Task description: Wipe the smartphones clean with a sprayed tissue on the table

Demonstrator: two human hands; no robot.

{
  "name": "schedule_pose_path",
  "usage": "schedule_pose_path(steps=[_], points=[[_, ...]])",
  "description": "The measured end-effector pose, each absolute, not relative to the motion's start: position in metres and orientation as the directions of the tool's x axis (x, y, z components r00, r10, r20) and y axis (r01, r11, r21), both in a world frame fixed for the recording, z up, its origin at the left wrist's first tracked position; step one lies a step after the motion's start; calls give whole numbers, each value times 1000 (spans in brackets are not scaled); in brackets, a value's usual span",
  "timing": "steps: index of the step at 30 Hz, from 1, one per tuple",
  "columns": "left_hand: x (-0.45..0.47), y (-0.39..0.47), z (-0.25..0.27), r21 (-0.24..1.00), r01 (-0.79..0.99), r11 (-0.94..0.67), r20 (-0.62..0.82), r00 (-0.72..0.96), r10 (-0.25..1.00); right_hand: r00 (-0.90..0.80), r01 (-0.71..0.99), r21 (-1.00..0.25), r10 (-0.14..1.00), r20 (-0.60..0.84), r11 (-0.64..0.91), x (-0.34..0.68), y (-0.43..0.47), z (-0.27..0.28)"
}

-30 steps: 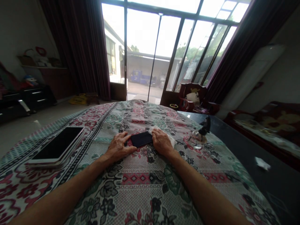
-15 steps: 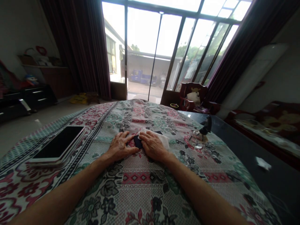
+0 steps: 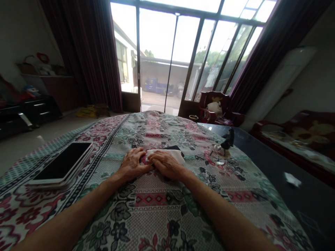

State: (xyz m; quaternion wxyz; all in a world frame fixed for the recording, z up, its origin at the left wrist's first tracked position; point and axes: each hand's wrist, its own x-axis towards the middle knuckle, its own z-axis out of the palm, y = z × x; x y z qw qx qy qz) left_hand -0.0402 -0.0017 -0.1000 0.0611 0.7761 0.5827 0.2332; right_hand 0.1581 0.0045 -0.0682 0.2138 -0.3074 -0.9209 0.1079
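Two bare hands meet over a dark phone [image 3: 178, 148] lying flat on a floral tablecloth [image 3: 110, 209], to the left of a clear spray bottle [image 3: 219, 157] with a black nozzle. The right hand [image 3: 167, 164], the nearer of the two to the spray bottle, holds a white cloth [image 3: 180, 157] under its bent fingers and presses it down over the phone, leaving little more than one dark corner of the device showing on the side toward the bottle. The left hand [image 3: 134, 162], farther left of the bottle, rests with fingers spread and thumb out, its thumb close to the right hand's fingertips; whether it grips the phone's covered end cannot be told. Well to the left of the bottle, a white-framed tablet [image 3: 65, 162] with a dark screen lies atop a small stack. To the right of the bottle and nearer the wearer, a crumpled white tissue [image 3: 292, 179] sits on a dark tabletop [image 3: 274, 167]. Beyond the bottle stand a carved wooden chair [image 3: 206, 99] and tall glass doors [image 3: 159, 38], daylight pouring through them.
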Motion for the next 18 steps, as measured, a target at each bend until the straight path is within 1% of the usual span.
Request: schedule_pose_path(steps=[3,5,8,10,13,15,16,18], points=[[-41,-2,-102,360,878,-315,290,216,932,-607,552,-448,707,363,703,165,5,-67],[-42,-2,-103,357,879,-316,290,218,932,-527,534,-514,740,419,671,169,5,-66],[-42,-2,-103,356,877,-323,298,221,929,-425,536,-546,764,485,644,172,6,-65],[-42,-3,-102,355,876,-327,298,226,928,-436,572,-504,761,481,647,171,5,-67],[-41,-4,-102,350,877,-328,295,229,928,-568,627,-344,712,412,699,166,2,-73],[-40,-4,-102,344,881,-324,293,227,929,-621,647,-257,692,370,718,163,0,-76],[-40,-4,-102,341,883,-323,292,227,929,-634,643,-244,684,362,726,162,0,-76],[-40,-4,-102,336,884,-326,290,232,929,-661,597,-272,655,366,755,162,1,-76]])
